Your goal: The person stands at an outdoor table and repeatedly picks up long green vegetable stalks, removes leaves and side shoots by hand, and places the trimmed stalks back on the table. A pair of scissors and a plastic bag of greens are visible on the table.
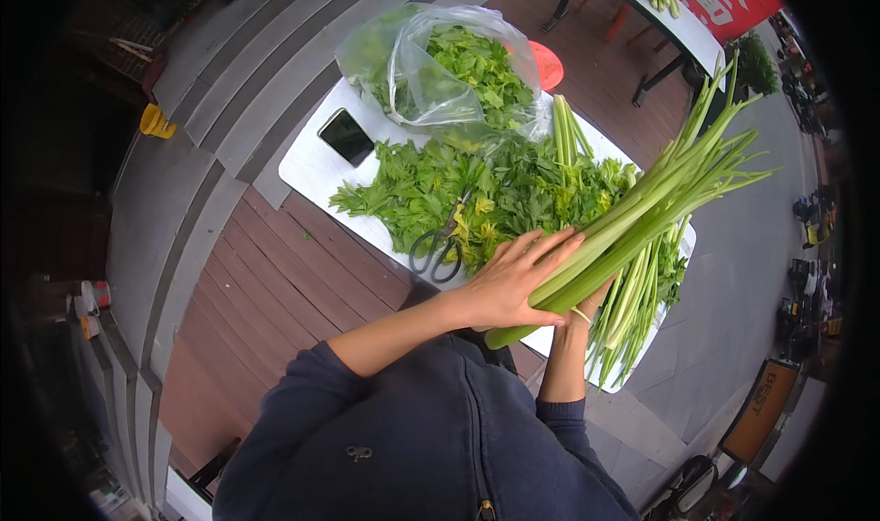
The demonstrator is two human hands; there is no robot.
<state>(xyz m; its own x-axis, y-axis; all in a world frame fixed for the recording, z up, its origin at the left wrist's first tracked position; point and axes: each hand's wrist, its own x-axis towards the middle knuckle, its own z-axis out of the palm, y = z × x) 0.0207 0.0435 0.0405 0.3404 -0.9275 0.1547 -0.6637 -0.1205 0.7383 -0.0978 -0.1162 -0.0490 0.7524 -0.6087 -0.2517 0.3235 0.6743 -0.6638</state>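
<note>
A bunch of trimmed celery stalks (619,222) slants across the front of the table, root end towards my body. My left hand (510,280) lies around its lower part from above, fingers spread over the stalks. From the far side and below, my right hand (592,302) supports the same bunch, its fingers mostly hidden behind the celery. A thin pale band circles the right wrist. Black-handled scissors (448,234) rest among loose celery leaves (433,184) to the left. More thin stalks (629,308) lie beneath the held bunch at the right.
The white table (302,167) carries a phone (346,137) and a clear plastic bag (375,57) of celery leaves (481,74). Another bundle of stalks (565,132) lies at the far edge. A red stool (548,65) stands behind. Grey steps (227,132) rise at left; a second table (677,29) stands at far right.
</note>
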